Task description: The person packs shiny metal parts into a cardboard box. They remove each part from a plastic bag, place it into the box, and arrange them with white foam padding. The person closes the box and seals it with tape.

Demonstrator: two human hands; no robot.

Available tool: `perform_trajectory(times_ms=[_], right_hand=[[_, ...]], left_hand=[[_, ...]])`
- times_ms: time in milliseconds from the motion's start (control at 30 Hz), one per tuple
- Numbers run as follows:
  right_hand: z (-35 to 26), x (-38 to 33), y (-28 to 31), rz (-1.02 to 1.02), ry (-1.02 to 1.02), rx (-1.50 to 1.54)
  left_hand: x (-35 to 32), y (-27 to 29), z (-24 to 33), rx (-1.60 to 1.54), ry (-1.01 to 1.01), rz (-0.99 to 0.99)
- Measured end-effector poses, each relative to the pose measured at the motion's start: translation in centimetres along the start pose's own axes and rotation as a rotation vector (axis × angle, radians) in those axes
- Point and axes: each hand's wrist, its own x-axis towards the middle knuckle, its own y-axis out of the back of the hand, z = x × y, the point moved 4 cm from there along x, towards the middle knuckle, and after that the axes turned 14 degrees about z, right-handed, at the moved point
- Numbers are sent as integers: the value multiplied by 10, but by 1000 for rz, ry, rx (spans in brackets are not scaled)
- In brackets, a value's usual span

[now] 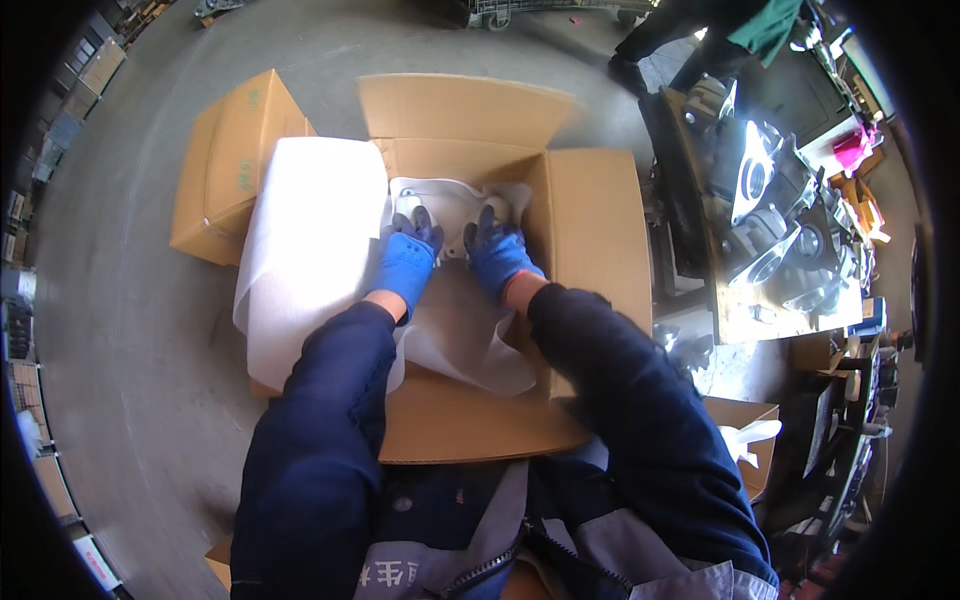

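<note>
My left hand [408, 258] and my right hand [497, 256], in blue gloves with dark fingers, reach into an open cardboard box [470, 425]. At its far end lies a pale, flat metal part [452, 200] with rounded corners, on white foam sheet. My left fingers are bent over its near left side, and my right fingers over its near right side; their tips are partly hidden. White foam sheet [312, 230] drapes over the box's left flap, and a loose foam edge [490, 368] hangs at the near side.
A closed cardboard box [232, 165] stands at the left. On the right, a workbench [765, 322] bears several shiny metal parts [752, 175]. A person [700, 40] stands beyond it. A smaller open box [765, 463] with white wrapping sits at the lower right.
</note>
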Motion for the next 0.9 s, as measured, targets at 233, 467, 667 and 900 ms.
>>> perform_trajectory(times_ms=[233,467,667,900], right_hand=[[15,-7,4,292,-29,113],[29,-11,56,-45,161,299],[135,-154,242,1088,-443,256],[270,-229,190,1240,-1152,128]], left_hand=[[-4,-19,3,-349,68,-61],[-11,7,-4,-90,63,-31],[-17,17,-9,-71,72,-20],[-17,60,-4,-389,22,203]])
